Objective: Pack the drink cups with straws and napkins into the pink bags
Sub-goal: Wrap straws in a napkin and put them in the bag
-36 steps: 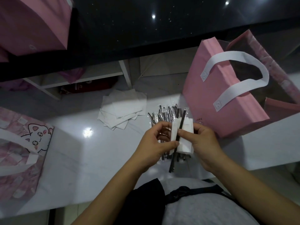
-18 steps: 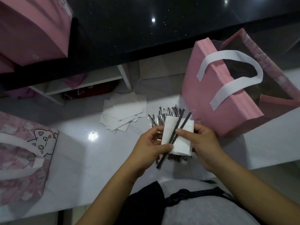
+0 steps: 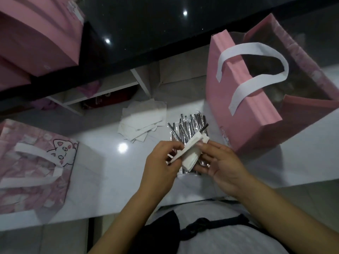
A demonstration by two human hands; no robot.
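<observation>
Both hands hold a white napkin (image 3: 190,153) folded around black straws, whose tip (image 3: 204,127) sticks out at the upper right. My left hand (image 3: 161,162) pinches the napkin's lower left end, and my right hand (image 3: 222,162) supports it from the right and below. Under them lies a pile of wrapped straws (image 3: 187,127) on the white counter (image 3: 110,162). An open pink bag (image 3: 244,114) with white handles stands just to the right; its inside is dark. A loose stack of napkins (image 3: 143,121) lies left of the straws.
A pink bag with a cat print (image 3: 34,165) lies flat at the left edge of the counter. More pink bags (image 3: 36,33) sit on the dark upper counter at top left. Below the counter's far edge is a white shelf (image 3: 102,92) with red items.
The napkin lay flat under the straws between my hands before; now it is folded around them and tilted, with only the straw tips showing. The view has shifted slightly.
</observation>
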